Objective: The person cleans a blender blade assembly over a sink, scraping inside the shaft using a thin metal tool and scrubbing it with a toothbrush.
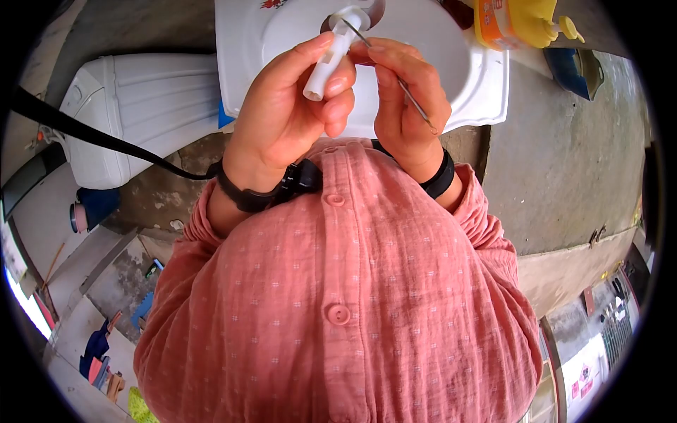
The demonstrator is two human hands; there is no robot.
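My left hand (pixel 278 106) is closed around a white plastic tube (pixel 326 72) with cut-out openings in its side and a wide round flange at its far end. The tube is tilted, its open lower end pointing toward me. In my right hand (pixel 416 88) is a thin metal pick (pixel 417 106), pinched between thumb and fingers. The pick's tip reaches to the flange end of the tube; whether it touches is hard to make out. Both hands are over the near side of a white sink basin (pixel 493 88).
A yellow pump bottle (pixel 518 25) stands at the basin's right rear corner. Beyond it lies a dark blue container (pixel 575 72). To the left is a large white plastic appliance (pixel 159 109). A black strap (pixel 106 135) runs from the left edge toward my left wrist.
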